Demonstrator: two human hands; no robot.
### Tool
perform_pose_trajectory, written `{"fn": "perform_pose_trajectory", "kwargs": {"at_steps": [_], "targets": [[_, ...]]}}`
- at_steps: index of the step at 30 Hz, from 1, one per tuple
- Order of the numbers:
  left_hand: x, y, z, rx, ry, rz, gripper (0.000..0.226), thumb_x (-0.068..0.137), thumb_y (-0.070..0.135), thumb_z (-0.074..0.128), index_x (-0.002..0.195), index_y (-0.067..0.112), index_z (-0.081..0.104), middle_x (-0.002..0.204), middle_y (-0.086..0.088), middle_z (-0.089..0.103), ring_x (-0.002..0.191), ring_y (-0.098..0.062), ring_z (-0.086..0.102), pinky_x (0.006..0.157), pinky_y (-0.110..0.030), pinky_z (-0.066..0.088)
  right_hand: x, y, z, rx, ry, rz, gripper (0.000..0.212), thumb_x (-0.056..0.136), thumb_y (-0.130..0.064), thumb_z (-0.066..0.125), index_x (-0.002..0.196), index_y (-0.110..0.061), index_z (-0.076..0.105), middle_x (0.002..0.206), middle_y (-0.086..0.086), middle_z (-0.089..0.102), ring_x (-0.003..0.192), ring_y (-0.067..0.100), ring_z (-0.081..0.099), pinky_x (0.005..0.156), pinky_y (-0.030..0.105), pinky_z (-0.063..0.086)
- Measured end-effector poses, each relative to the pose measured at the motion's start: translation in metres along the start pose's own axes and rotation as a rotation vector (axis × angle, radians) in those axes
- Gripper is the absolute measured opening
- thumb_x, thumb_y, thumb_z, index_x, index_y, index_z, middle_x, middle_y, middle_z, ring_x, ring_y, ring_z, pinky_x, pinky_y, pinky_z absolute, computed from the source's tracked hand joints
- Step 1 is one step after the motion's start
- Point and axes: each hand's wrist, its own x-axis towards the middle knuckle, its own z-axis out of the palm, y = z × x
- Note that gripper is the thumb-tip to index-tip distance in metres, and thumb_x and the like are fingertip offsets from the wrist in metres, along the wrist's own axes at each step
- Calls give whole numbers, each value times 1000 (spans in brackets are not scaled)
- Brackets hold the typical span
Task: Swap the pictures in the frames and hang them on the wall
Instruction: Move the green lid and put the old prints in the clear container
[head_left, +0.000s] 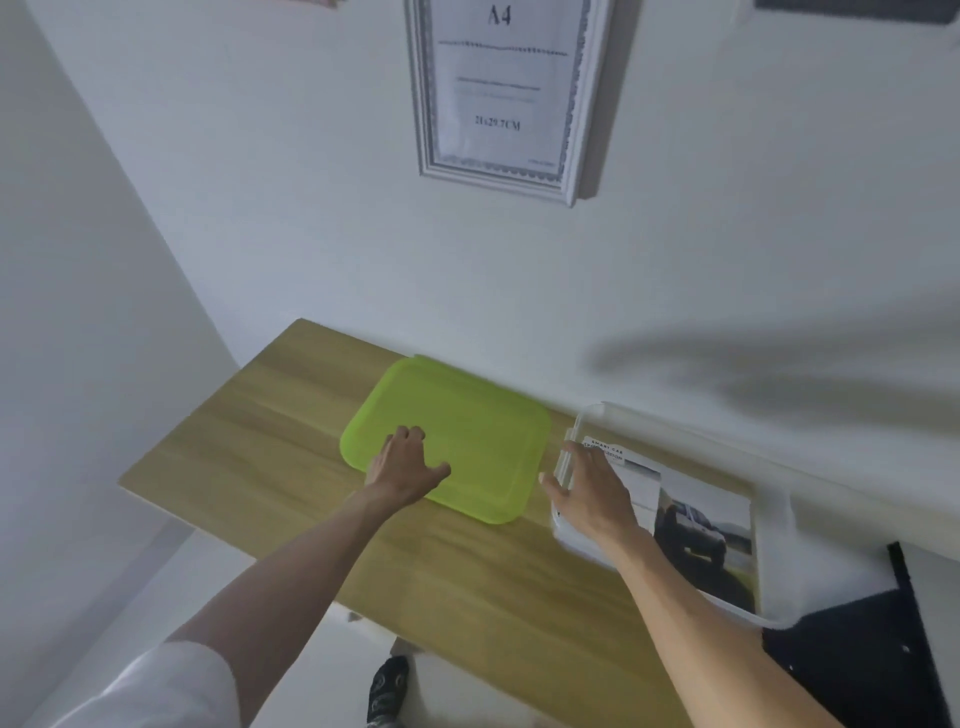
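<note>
A white ornate frame (574, 130) hangs on the wall and holds a sheet printed "A4". On the wooden table (249, 452) a second white frame (691, 436) lies flat at the right. A car picture (701, 525) lies on that frame. My right hand (592, 493) rests flat on the picture's left end, fingers spread, at the frame's left edge. My left hand (402, 465) lies spread on the near left part of a lime green tray (483, 431), gripping nothing.
A black backing board (872, 649) lies at the table's right end, partly under the frame. The wall runs right behind the table. A shoe (387, 686) shows on the floor below the table's front edge. A dark object (857, 10) sits on the wall at top right.
</note>
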Motion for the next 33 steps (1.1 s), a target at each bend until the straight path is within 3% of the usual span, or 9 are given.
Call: {"fn": "perform_pose_trajectory", "kwargs": {"at_steps": [6, 12, 18, 24, 28, 30, 33], "targets": [[51, -64, -27, 56, -58, -70, 68, 77, 48, 66, 130, 10, 49, 132, -7, 49, 119, -26, 49, 89, -43, 47, 51, -57, 47, 38, -92, 81, 69, 96, -47, 52, 151, -14, 25, 148, 13, 35, 129, 30, 49, 99, 41, 48], [111, -107, -41, 59, -150, -181, 78, 77, 51, 70, 136, 8, 42, 137, -10, 45, 126, -28, 43, 92, -42, 45, 82, -81, 90, -3, -160, 437, 88, 97, -48, 50, 155, -3, 1, 156, 25, 14, 144, 39, 24, 108, 47, 39], [142, -118, -30, -56, -290, -265, 91, 70, 54, 78, 136, 5, 39, 138, -15, 42, 129, -32, 42, 98, -43, 45, 94, -81, 107, 183, -141, 662, 90, 97, -46, 51, 155, -3, -2, 158, 24, 17, 143, 38, 27, 109, 45, 36], [161, -127, -25, -321, -266, -446, 80, 65, 37, 86, 127, 3, 49, 134, -17, 45, 126, -36, 42, 93, -44, 47, 102, -56, 114, 433, -144, 791, 92, 70, -45, 81, 140, -4, 39, 137, 16, 54, 120, 35, 57, 94, 41, 53], [165, -143, -38, -406, -265, -492, 65, 60, 21, 90, 116, 3, 64, 121, -17, 64, 114, -37, 55, 90, -41, 50, 106, -49, 106, 545, -210, 762, 69, 65, -35, 90, 123, -7, 64, 119, 8, 69, 110, 27, 66, 90, 34, 55], [160, -143, -47, -479, -256, -528, 66, 61, 12, 89, 121, 1, 62, 120, -17, 65, 114, -36, 58, 88, -37, 49, 110, -46, 101, 542, -207, 718, 88, 46, -45, 97, 121, -13, 65, 115, 4, 72, 104, 24, 69, 90, 36, 57], [152, -143, -55, -544, -217, -536, 63, 61, 9, 87, 120, 6, 66, 116, -14, 67, 112, -35, 58, 83, -33, 46, 126, -10, 121, 533, -162, 653, 112, 19, -63, 88, 118, -18, 62, 110, 1, 73, 98, 21, 70, 83, 37, 59]]}}
